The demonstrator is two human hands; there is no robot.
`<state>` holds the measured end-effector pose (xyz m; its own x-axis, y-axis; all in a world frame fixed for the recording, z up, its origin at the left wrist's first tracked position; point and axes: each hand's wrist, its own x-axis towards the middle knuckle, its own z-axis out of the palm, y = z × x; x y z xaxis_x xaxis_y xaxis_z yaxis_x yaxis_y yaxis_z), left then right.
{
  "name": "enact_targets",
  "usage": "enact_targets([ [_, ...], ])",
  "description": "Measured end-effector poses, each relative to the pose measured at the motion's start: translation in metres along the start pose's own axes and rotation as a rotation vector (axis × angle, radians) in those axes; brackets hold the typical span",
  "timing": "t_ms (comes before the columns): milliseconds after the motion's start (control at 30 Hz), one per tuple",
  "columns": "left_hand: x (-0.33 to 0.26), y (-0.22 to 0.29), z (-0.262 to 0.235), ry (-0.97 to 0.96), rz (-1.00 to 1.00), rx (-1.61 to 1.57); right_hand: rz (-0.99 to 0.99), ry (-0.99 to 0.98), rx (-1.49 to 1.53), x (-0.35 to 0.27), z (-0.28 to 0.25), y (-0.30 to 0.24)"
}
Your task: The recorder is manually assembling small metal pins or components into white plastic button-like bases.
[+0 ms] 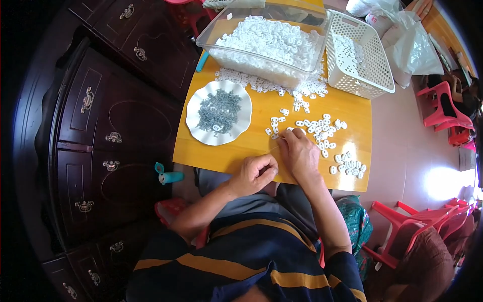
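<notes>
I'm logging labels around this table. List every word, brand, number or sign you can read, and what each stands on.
White bag: reddish print, too small and blurred to read.
Clear tub: small white patch, no text readable on it.
No other text can be read.

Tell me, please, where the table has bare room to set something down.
The table is bare between plate, near edge and left hand; between plate and white pieces; and between basket and pieces. It is crowded along the near side of the tub and beside the right hand.
</notes>
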<state>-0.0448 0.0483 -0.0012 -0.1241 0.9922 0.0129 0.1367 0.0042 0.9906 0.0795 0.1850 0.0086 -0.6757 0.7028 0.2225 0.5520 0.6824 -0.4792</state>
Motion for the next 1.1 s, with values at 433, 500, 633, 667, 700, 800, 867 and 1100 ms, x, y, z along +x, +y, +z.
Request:
enact_targets([
  [433,0.011,0.01,0.008,0.097,0.074,0.086,-0.048,0.056,0.092,-0.005,0.001,0.011],
  [500,0.011,0.014,0.008,0.106,-0.009,0.035,0.007,0.127,0.202,-0.014,-0.008,0.014],
  [633,0.018,0.01,0.01,0.154,0.027,0.042,0.231,0.153,0.615,-0.04,-0.035,0.016],
  [667,0.02,0.01,0.011,0.144,0.0,0.031,0.237,0.156,0.616,-0.047,-0.036,0.017],
  [700,0.023,0.011,0.012,0.134,-0.028,0.02,0.273,0.155,0.674,-0.054,-0.037,0.019],
  [800,0.032,0.018,0.021,0.133,0.037,0.017,0.412,0.166,0.877,-0.077,-0.034,0.018],
  [867,0.036,0.018,0.026,0.101,0.029,0.037,0.455,0.194,0.97,-0.09,-0.027,0.018],
  [1100,0.048,0.024,0.044,0.072,0.081,0.193,0.432,0.283,0.931,-0.098,-0.022,0.02],
])
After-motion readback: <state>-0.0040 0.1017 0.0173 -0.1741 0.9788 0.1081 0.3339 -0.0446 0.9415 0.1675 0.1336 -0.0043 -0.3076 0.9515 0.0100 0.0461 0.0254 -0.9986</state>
